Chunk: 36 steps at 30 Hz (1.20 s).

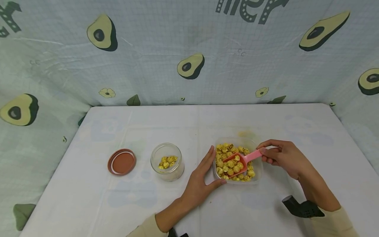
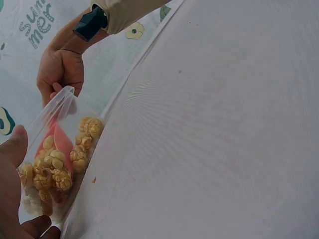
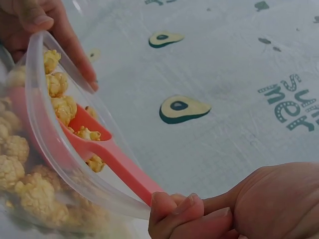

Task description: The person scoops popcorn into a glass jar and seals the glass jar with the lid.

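A clear plastic tub [image 1: 258,174] holds yellow popcorn [image 1: 220,154]. Inside it lies a pink scoop [image 1: 251,156], its bowl loaded with several popcorn pieces. My right hand [image 1: 279,154] pinches the scoop's handle end over the tub's right rim. In the right wrist view the thumb and fingers close round that handle [image 3: 132,174]. My left hand [image 1: 201,186] rests against the tub's left side, thumb and fingers spread along its wall, and the left wrist view shows its fingers [image 2: 12,149] beside the tub.
Left of the tub stands an open glass jar [image 1: 170,172] with some popcorn in it. Farther left lies a brown-red lid [image 1: 122,162]. All sit on a white-covered table [image 1: 71,197], with an avocado-print cloth [image 1: 154,39] behind.
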Each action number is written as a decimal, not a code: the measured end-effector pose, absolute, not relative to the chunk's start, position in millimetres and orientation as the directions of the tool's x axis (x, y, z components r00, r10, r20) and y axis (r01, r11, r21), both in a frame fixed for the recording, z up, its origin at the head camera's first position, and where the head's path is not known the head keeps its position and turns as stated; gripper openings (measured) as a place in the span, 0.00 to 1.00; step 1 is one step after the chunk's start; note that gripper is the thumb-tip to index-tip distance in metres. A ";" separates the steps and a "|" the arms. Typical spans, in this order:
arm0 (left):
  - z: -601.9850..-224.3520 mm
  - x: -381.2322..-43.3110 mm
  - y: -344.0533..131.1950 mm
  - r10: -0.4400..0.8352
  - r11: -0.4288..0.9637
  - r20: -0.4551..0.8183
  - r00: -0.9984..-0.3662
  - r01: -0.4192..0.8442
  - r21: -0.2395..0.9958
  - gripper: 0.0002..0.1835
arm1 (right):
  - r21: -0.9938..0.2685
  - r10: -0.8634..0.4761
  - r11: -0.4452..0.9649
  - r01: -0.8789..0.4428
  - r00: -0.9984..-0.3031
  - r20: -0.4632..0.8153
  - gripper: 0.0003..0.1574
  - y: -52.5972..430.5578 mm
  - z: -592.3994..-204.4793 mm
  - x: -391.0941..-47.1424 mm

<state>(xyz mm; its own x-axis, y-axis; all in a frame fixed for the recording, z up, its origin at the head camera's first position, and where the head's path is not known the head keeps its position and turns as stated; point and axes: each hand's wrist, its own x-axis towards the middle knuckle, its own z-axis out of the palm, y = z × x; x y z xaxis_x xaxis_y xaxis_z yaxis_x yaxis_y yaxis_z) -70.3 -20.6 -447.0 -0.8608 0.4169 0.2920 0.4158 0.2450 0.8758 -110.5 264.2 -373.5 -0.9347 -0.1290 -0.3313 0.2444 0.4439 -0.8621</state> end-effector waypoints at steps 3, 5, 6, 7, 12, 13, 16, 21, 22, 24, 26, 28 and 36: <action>-447.4 -70.3 -20.5 0.418 0.250 0.292 -0.860 0.418 0.873 0.48 | -0.871 -0.134 0.424 0.249 -0.933 -0.333 0.25 269.3 -374.1 -111.5; -447.8 -70.4 -20.3 0.418 0.252 0.294 -0.860 0.421 0.871 0.48 | -0.878 -0.143 0.407 0.253 -0.932 -0.334 0.25 272.6 -374.5 -112.1; -447.9 -70.3 -20.2 0.418 0.252 0.294 -0.860 0.420 0.872 0.48 | -0.880 -0.147 0.400 0.256 -0.930 -0.337 0.25 274.2 -374.6 -112.2; -447.9 -70.4 -20.1 0.419 0.253 0.293 -0.859 0.421 0.871 0.48 | -0.884 -0.151 0.389 0.260 -0.928 -0.340 0.25 275.6 -374.7 -112.4; -447.9 -69.8 -20.3 0.421 0.248 0.289 -0.860 0.416 0.875 0.48 | -0.890 -0.172 0.357 0.282 -0.917 -0.360 0.25 280.7 -375.3 -113.2; -448.0 -69.9 -20.3 0.421 0.246 0.290 -0.860 0.416 0.876 0.48 | -0.892 -0.175 0.351 0.286 -0.915 -0.363 0.25 281.5 -375.5 -113.5; -448.1 -69.9 -20.3 0.420 0.237 0.292 -0.859 0.415 0.879 0.48 | -0.893 -0.185 0.336 0.298 -0.909 -0.373 0.25 283.1 -376.2 -114.8; -447.9 -70.2 -20.2 0.423 0.243 0.278 -0.863 0.403 0.883 0.48 | -0.898 -0.206 0.320 0.304 -0.902 -0.379 0.24 283.7 -378.3 -116.2; -447.8 -70.1 -20.3 0.423 0.244 0.274 -0.864 0.399 0.884 0.48 | -0.899 -0.210 0.315 0.305 -0.901 -0.380 0.24 283.5 -378.5 -116.2; -447.4 -70.0 -20.3 0.425 0.244 0.268 -0.865 0.394 0.886 0.48 | -0.901 -0.212 0.308 0.307 -0.901 -0.379 0.24 282.6 -378.5 -115.8; -447.0 -69.8 -20.3 0.425 0.243 0.266 -0.865 0.393 0.887 0.48 | -0.902 -0.209 0.309 0.303 -0.903 -0.375 0.24 281.7 -377.6 -115.0; -446.6 -69.7 -20.2 0.425 0.240 0.268 -0.864 0.393 0.887 0.48 | -0.902 -0.202 0.315 0.295 -0.908 -0.367 0.23 280.6 -376.2 -114.1; -447.8 -70.2 -20.4 0.416 0.244 0.287 -0.863 0.410 0.879 0.47 | -0.892 -0.167 0.360 0.274 -0.922 -0.350 0.25 274.5 -372.6 -112.2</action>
<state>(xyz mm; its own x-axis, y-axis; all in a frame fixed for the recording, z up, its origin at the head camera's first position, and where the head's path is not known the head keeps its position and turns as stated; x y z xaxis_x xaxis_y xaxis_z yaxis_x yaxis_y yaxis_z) -70.2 -20.4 -447.8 -0.8630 0.4162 0.2866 0.4097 0.2444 0.8789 -112.2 274.5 -372.6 -0.9216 -0.1675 -0.3501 0.2735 0.3597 -0.8921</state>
